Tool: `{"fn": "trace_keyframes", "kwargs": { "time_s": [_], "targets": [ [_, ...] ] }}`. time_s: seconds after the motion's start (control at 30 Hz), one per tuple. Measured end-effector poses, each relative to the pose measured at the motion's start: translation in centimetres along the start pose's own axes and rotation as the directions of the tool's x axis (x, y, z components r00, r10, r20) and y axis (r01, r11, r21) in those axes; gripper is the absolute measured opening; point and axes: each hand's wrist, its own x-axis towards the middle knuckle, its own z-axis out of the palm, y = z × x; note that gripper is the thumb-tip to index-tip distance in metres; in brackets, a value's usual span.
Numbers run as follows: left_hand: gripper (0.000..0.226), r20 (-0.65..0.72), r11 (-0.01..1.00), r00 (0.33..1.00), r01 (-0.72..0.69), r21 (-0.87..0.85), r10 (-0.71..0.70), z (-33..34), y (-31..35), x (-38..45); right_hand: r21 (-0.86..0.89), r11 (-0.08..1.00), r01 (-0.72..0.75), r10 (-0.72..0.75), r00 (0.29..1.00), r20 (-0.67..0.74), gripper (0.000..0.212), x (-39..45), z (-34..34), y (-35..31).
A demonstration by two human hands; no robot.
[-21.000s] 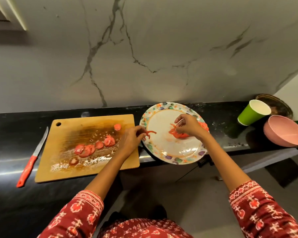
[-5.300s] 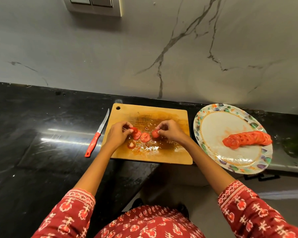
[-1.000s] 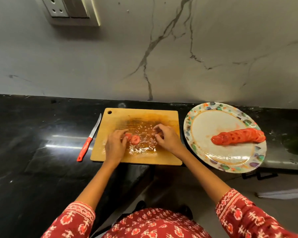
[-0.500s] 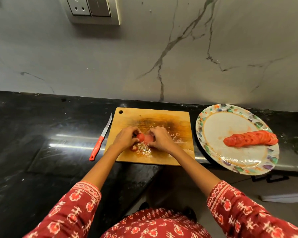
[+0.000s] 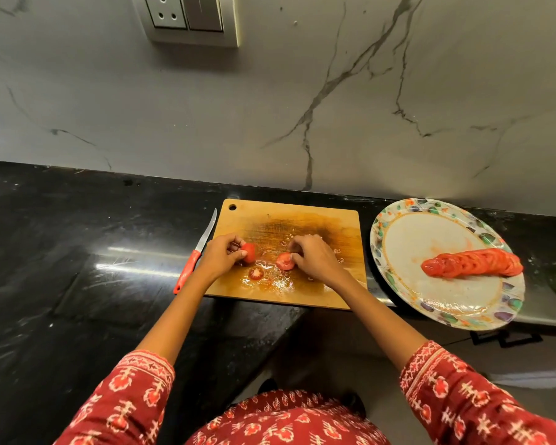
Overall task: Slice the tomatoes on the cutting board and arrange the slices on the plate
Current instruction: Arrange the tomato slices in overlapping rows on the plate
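Black counter (image 5: 77,284), marble wall behind. Cutting board (image 5: 318,226) centre frame, wet. Left hand (image 5: 220,256) pinches tomato slices (image 5: 249,252); right hand (image 5: 313,256) fingertips grip another slice (image 5: 283,261). One loose slice (image 5: 256,273) below. Plate (image 5: 408,232) at right holds a sliced row (image 5: 472,263). Knife (image 5: 195,252) left of board.

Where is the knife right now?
In the head view the red-handled knife lies untouched on the black countertop, just off the left edge of the wooden cutting board, beside the left hand.
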Motion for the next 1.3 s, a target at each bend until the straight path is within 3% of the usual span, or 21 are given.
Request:
{"fn": "trace_keyframes", "kwargs": {
  "time_s": [0.1, 0.23, 0.37, 0.57, 0.67, 0.9, 1.3],
  "targets": [
    [0.009, -0.032, 1.000, 0.999, 0.026, -0.006, -0.026, -0.5, -0.9, -0.7, -0.033, 0.994, 0.103, -0.103, 0.994, -0.024, 0.022, -0.1, 0.5, -1.5],
    [0.011, -0.096, 0.998, 0.993, 0.062, -0.019, -0.064, -1.0, -2.1, -1.5, 0.049, 0.982, 0.184, -0.190, 0.967, 0.169, 0.022, 0.3, 2.2, -4.0],
    [0.013, -0.098, 0.998, 0.994, 0.047, -0.035, -0.050, -1.3, -3.0, -2.2, -0.036, 0.977, 0.212, -0.199, 0.955, 0.218, 0.020, 0.7, 3.2, -5.0],
    [0.012, -0.098, 0.998, 0.994, 0.045, -0.043, -0.049, -1.4, -3.5, -2.9, -0.027, 0.983, 0.183, -0.164, 0.928, 0.336, 0.017, 1.4, 2.9, -5.3],
    [0.013, -0.091, 0.998, 0.995, 0.039, -0.059, -0.044, -1.4, -3.8, -3.0, -0.064, 0.979, 0.195, -0.167, 0.938, 0.305, 0.025, 1.4, 3.2, -5.7],
    [0.012, -0.096, 0.997, 0.993, 0.059, -0.047, -0.064, -1.4, -3.9, -3.5, -0.052, 0.982, 0.182, -0.153, 0.926, 0.346, 0.009, 1.3, 3.9, -6.6],
    [0.011, -0.040, 0.996, 0.999, 0.024, -0.085, -0.027, -0.6, -2.7, -3.8, 0.001, 0.986, 0.167, -0.160, 0.940, 0.300, 0.008, 0.2, 3.1, -5.0]
  ]
}}
